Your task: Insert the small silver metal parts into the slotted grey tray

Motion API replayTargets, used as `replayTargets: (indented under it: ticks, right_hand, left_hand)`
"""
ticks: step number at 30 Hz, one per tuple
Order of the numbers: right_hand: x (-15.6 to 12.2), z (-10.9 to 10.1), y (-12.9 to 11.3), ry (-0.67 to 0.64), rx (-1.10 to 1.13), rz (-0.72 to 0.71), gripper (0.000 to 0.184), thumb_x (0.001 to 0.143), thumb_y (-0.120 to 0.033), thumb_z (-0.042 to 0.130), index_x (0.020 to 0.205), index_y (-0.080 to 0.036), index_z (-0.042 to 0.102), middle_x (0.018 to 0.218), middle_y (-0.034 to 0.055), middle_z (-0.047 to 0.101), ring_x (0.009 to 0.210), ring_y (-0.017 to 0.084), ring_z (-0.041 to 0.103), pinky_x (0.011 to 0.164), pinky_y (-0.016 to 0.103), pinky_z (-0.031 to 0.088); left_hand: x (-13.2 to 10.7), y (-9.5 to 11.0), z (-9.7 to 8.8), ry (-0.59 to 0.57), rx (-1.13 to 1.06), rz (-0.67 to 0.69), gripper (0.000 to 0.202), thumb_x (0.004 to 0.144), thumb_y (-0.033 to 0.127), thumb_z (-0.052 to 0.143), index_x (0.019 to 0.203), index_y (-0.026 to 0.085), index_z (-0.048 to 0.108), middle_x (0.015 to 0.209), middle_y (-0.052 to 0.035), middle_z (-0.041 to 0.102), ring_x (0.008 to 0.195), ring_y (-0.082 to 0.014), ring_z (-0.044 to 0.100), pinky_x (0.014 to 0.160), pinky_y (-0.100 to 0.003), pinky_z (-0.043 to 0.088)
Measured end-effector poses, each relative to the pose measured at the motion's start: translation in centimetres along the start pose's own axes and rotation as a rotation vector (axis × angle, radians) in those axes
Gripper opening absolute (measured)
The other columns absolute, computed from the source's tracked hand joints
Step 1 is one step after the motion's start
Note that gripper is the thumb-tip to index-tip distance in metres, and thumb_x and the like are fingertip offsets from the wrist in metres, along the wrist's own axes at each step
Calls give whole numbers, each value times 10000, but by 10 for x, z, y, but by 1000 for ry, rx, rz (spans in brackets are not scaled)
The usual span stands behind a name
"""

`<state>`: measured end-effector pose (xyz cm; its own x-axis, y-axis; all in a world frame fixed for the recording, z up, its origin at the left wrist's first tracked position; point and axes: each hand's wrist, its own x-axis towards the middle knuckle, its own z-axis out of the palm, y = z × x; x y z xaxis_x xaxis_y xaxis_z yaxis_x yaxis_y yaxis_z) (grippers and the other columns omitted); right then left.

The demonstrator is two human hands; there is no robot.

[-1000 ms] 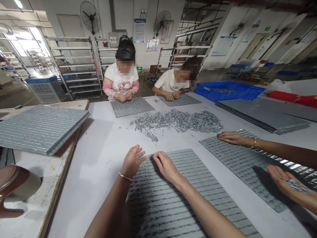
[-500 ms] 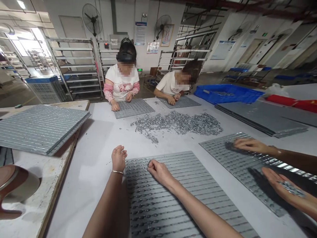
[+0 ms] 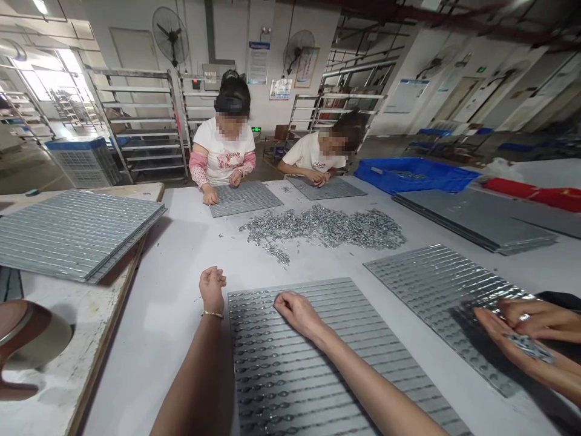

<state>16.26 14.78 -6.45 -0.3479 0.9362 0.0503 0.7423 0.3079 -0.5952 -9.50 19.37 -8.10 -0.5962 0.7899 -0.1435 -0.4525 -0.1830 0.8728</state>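
Note:
A grey ridged board (image 3: 372, 339) lies in front of me, with rows of small shiny oval metal pieces (image 3: 261, 357) set along its left part. My right hand (image 3: 297, 312) rests over the upper rows, thumb and fingertips pinched together at the board; whatever is between them is hidden. Just past the board's upper left corner, my left hand (image 3: 212, 287) is raised with its fingers curled in. Its palm is turned away from view, so any contents cannot be made out. Beyond both hands a loose heap of the same small metal pieces (image 3: 327, 227) is spread on the white table (image 3: 181, 242).
At right, a co-worker's hands (image 3: 521, 333) hold metal pieces over another ridged board (image 3: 408, 272). Two people sit opposite with boards. Stacked boards (image 3: 77, 236) and a brown cup (image 3: 34, 339) stand at left. A blue tray (image 3: 417, 172) and grey boards (image 3: 467, 218) lie at back right.
My right hand has shifted slightly right along the board. My left hand has drifted a little left. The co-worker's hands at right have come together.

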Motion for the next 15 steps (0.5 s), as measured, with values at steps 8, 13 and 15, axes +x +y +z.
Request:
replayTargets:
  ticks: [8,13,15]
  right_hand:
    - [7,6,-7,-42,-43,27,179,924,-259,530,790,-204,636,834,38,670,818,186,598,750,276,394]
    - [10,-2,-14,-31,30,27,184,907,-289,547,753,-203,604,768,20,645,752,171,577,720,271,404]
    - [3,-10,-14,39,194,58,288,939,-407,539,734,-207,570,691,-2,593,656,153,529,656,262,404]
  left_hand:
    - [3,-5,-1,-7,22,12,418,657,444,804,886,158,603,728,-9,660,549,-112,572,515,-246,431]
    - [6,-6,-2,-6,18,12,424,655,445,806,887,153,605,725,-11,656,555,-114,577,521,-246,434]
    - [6,-6,-3,-8,10,8,428,648,447,809,882,153,604,717,-11,655,554,-117,577,520,-249,437]
